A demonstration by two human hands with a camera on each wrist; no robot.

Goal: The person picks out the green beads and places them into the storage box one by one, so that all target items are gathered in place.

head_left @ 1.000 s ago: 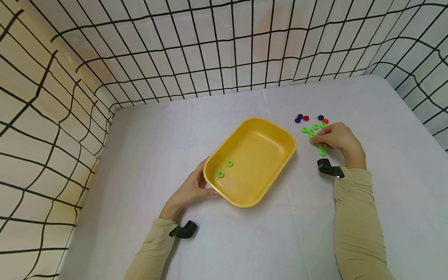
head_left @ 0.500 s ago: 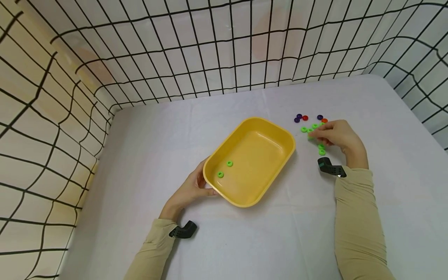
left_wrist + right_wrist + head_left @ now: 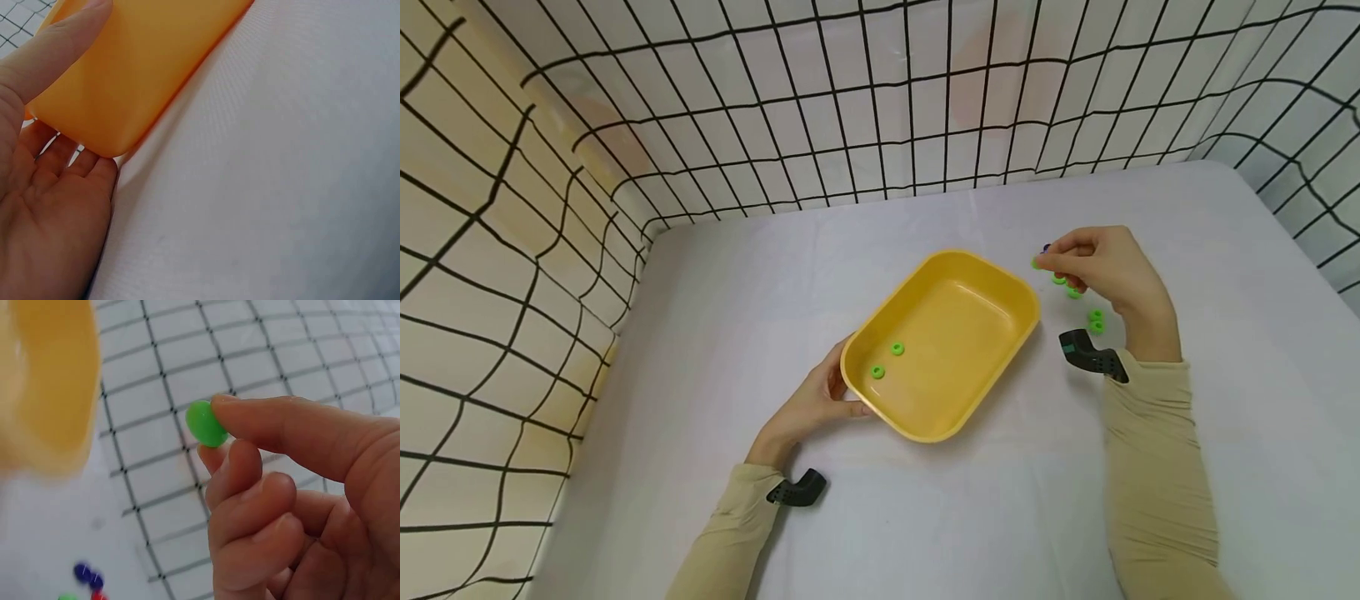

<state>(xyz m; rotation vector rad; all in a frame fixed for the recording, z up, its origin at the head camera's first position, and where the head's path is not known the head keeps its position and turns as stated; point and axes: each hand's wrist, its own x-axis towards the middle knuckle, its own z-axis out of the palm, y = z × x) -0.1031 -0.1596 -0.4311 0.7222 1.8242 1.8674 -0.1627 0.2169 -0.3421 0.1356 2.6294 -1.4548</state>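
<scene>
In the head view my left hand (image 3: 810,410) holds the near-left corner of a yellow tray (image 3: 1000,367). The left wrist view shows its thumb along the tray's side (image 3: 144,75) and the fingers reaching beneath. Two green ring-shaped beads (image 3: 877,372) lie inside, toward that corner. Just beyond the tray's right side, my right hand (image 3: 1112,271) pinches one green bead (image 3: 206,425) between thumb and index finger, lifted above the table. The other fingers curl beneath it. Some loose beads are hidden behind this hand in the head view.
Green beads (image 3: 1097,321) lie on the white tabletop (image 3: 925,517) near my right wrist. In the right wrist view, purple beads (image 3: 87,574) and a red bead (image 3: 99,595) sit low at the left. Black wire mesh (image 3: 850,125) bounds the table's far side and both ends.
My right hand has picked a green bead up from the loose group and moved left and away from me, toward the tray. The left hand still holds the tray in place.
</scene>
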